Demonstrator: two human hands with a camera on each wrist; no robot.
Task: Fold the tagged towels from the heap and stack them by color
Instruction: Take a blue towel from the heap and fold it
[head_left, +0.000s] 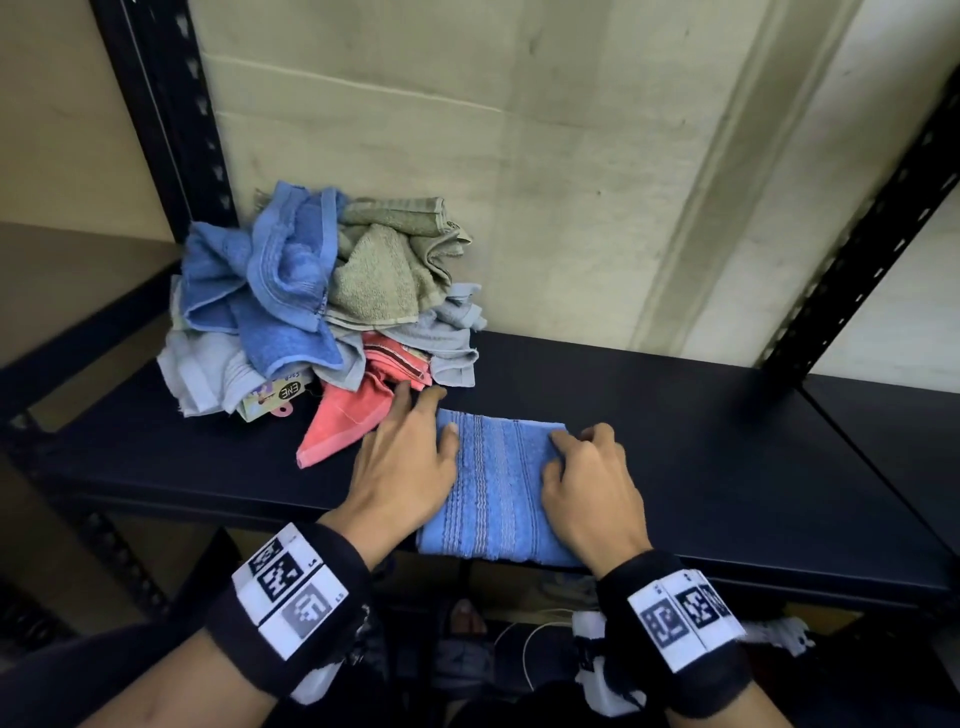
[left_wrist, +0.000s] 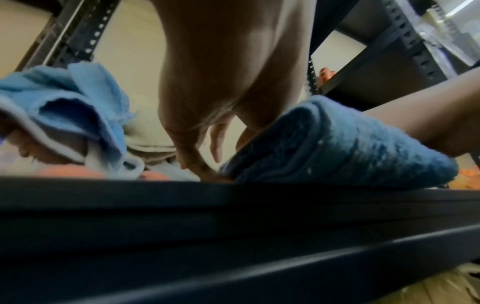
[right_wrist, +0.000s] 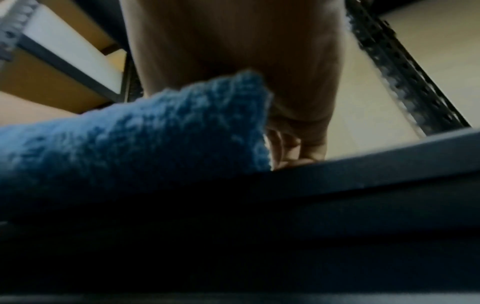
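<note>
A folded blue towel (head_left: 496, 488) (left_wrist: 337, 148) (right_wrist: 130, 139) lies on the dark shelf (head_left: 701, 447), its near end at the front edge. My left hand (head_left: 410, 452) rests at its left edge with fingers spread, the thumb on the cloth and the fingertips (left_wrist: 215, 144) down on the shelf beside it. My right hand (head_left: 587, 478) sits on the right edge, its bent fingers (right_wrist: 293, 148) curled over that edge onto the shelf. The heap (head_left: 322, 301) (left_wrist: 78, 115) of blue, olive, pale grey and pink towels lies behind and to the left.
A pink towel (head_left: 353, 415) spills from the heap toward my left fingertips, and a printed label (head_left: 283, 395) lies at the heap's front. Black perforated uprights (head_left: 166, 104) (head_left: 857, 249) frame the shelf, with a wall behind. Bare shelf extends to the right of the towel.
</note>
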